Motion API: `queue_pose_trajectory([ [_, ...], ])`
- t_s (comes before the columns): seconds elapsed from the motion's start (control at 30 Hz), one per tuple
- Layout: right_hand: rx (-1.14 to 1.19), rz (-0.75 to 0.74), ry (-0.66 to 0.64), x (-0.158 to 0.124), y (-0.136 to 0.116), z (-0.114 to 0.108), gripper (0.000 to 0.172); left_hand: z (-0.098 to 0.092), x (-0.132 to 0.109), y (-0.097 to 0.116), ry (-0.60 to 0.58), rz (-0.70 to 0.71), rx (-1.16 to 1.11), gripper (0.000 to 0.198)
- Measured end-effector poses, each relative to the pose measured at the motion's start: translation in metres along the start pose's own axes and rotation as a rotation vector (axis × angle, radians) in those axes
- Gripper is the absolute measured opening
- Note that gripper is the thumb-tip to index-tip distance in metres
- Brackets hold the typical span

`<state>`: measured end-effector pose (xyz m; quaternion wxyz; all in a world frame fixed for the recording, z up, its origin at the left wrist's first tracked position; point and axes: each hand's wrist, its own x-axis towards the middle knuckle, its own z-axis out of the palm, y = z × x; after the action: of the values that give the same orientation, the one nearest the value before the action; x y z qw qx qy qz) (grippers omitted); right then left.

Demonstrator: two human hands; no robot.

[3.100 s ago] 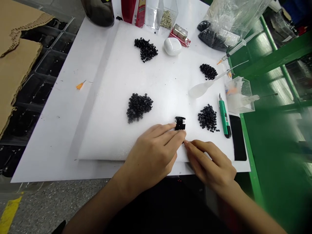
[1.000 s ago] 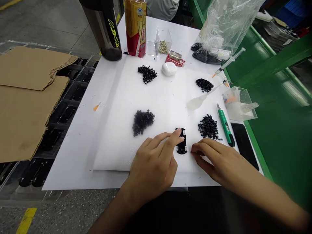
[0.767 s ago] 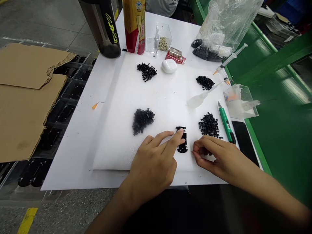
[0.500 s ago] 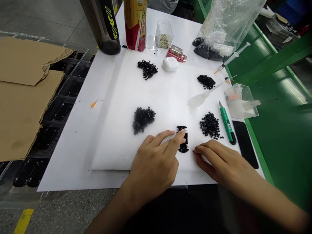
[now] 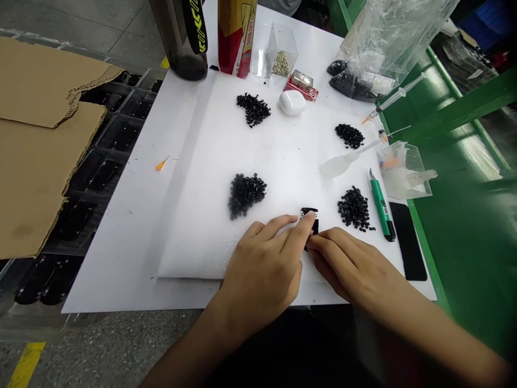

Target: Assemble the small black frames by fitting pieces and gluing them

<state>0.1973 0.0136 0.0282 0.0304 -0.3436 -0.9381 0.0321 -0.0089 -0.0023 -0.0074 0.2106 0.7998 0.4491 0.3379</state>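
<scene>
A small black part (image 5: 310, 214) lies on the white foam sheet (image 5: 202, 226) near its front edge, largely covered by fingers. My left hand (image 5: 269, 258) rests over its left side, index fingertip on its upper end, the other fingers spread. My right hand (image 5: 351, 258) has thumb and forefinger pinched at the part's lower right side; whatever is between them is too small to make out. Piles of tiny black pieces surround the hands: one (image 5: 245, 195) to the left, one (image 5: 355, 209) to the right, and two farther back (image 5: 254, 109), (image 5: 349, 136).
A green cutter (image 5: 382, 205) and a black phone (image 5: 407, 240) lie at the right. Behind are a dropper (image 5: 339, 164), a syringe (image 5: 396, 98), clear boxes (image 5: 420, 186), a white case (image 5: 292, 102), a dark bottle (image 5: 186, 48) and a plastic bag (image 5: 375, 48). Cardboard (image 5: 44, 172) lies left.
My right hand has moved left from beside the black part onto its lower right side and now hides more of it. My left hand keeps its place on the part. The view has shifted slightly.
</scene>
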Motion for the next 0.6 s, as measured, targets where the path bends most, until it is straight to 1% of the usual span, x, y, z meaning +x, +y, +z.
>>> queue_pose_trajectory([
  [0.17,-0.074,-0.084,-0.059,0.005,-0.003,-0.012,0.031,0.002,-0.001,0.0,0.026,0.007,0.032,0.058],
  [0.3,-0.166,-0.145,-0.086,0.011,-0.006,-0.018,0.031,0.001,-0.001,0.0,0.027,0.007,0.027,0.056],
  [0.4,-0.227,-0.156,-0.094,0.013,-0.01,-0.019,0.031,0.001,-0.001,0.0,0.025,0.004,0.024,0.056],
  [0.5,-0.256,-0.144,-0.068,0.013,-0.014,-0.019,0.028,0.001,-0.001,0.0,0.038,0.004,0.019,0.053],
  [0.6,-0.241,-0.138,0.016,0.006,-0.019,-0.016,0.025,0.001,-0.001,0.0,0.036,0.004,0.018,0.05],
])
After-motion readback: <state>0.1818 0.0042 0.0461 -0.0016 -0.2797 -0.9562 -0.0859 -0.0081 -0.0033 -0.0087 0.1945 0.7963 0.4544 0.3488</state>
